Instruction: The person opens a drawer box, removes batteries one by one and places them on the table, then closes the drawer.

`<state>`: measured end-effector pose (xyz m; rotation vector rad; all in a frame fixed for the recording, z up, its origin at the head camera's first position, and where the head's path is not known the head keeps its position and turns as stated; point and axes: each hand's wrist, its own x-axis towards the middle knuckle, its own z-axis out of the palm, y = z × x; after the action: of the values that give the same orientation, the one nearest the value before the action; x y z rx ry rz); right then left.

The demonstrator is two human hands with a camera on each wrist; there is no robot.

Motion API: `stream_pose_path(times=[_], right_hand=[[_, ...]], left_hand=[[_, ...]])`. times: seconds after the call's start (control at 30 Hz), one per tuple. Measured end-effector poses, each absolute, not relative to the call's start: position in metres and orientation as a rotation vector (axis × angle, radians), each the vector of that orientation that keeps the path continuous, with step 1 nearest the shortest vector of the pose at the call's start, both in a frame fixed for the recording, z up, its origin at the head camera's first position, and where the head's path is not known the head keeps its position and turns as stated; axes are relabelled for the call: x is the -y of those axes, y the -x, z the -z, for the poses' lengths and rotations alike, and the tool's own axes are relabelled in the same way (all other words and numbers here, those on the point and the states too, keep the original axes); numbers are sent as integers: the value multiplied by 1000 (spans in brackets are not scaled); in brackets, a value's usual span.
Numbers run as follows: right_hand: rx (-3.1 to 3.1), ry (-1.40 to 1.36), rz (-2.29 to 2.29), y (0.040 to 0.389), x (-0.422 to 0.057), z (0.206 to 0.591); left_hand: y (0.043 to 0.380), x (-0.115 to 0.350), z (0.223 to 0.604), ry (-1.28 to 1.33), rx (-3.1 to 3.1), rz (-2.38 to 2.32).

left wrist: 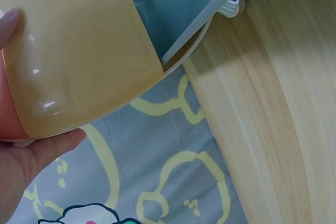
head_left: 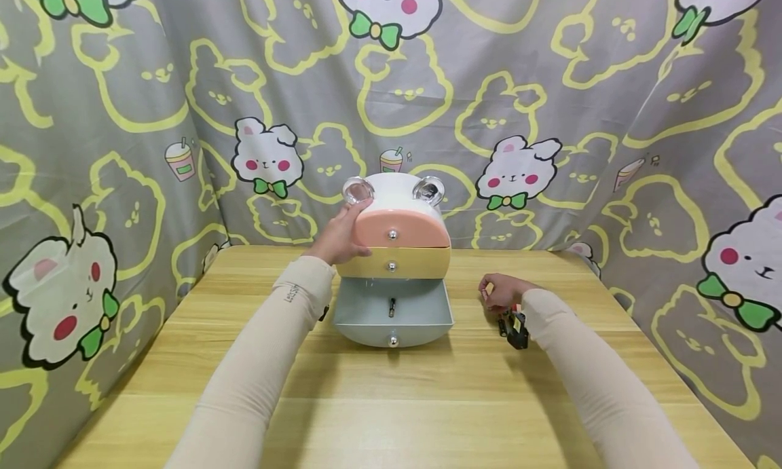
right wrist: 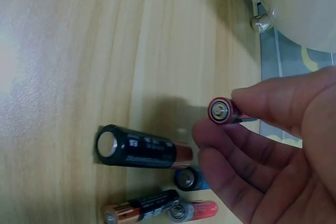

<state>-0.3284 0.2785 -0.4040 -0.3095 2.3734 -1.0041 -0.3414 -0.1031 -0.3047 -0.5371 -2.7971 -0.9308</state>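
A small drawer cabinet [head_left: 394, 191] with a white rounded top and two clear round knobs like eyes stands on the table. My left hand [head_left: 342, 235] grips its left side, beside the pink and yellow drawers, both closed. The grey-blue bottom drawer [head_left: 430, 306] is pulled out, and a dark battery [head_left: 392, 307] lies in it. To the right of the cabinet, my right hand [head_left: 504, 291] pinches a red battery [right wrist: 220, 110] between thumb and fingers, its flat end facing the camera. Just below in the right wrist view lies a large black-and-copper battery [right wrist: 139, 148].
More batteries lie by the right hand: a smaller black-and-copper one [right wrist: 142, 206], a red and silver one [right wrist: 205, 210] and a blue one [right wrist: 189, 178]. The wooden table [head_left: 391, 415] is bordered by a patterned grey curtain [head_left: 305, 96] at the back and sides.
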Motion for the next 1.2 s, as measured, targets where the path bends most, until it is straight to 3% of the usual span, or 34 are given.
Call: stream_pose_path(times=[0.57, 1.2], right_hand=[[-2751, 350, 526, 327, -275, 414], [-2789, 423, 417, 330, -271, 419]], left_hand=[[338, 101, 303, 525, 2808, 942], [341, 102, 305, 516, 2809, 936]])
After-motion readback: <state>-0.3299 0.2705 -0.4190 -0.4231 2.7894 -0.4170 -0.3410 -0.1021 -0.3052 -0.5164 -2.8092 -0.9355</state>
